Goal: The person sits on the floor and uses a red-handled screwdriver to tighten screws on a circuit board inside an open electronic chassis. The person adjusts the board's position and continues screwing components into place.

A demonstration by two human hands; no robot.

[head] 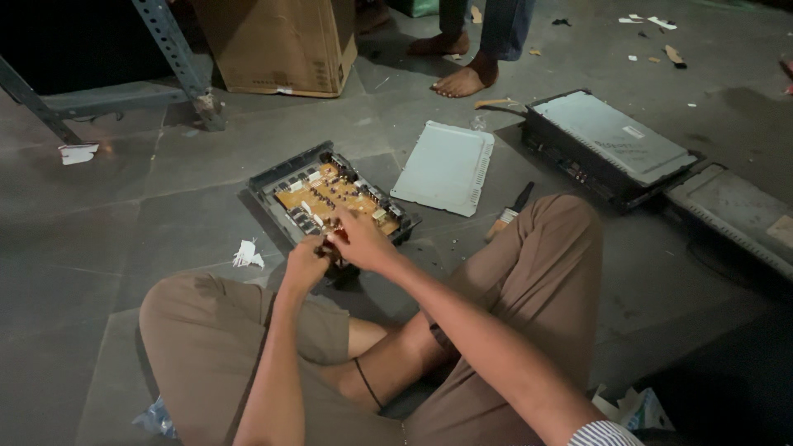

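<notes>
An opened black electronics case with an orange circuit board (330, 194) lies on the grey floor in front of my crossed legs. My left hand (303, 263) and my right hand (361, 239) meet at the case's near edge. Both are closed around a small dark thing (330, 246) between them; what it is cannot be made out. My right hand's fingers reach over the board's front corner.
A grey metal cover plate (444, 168) lies right of the case, with a paintbrush (510, 212) beside my knee. Two more closed units (611, 144) sit at the right. A cardboard box (277, 41), a metal rack leg (178, 58) and another person's bare feet (462, 78) are behind.
</notes>
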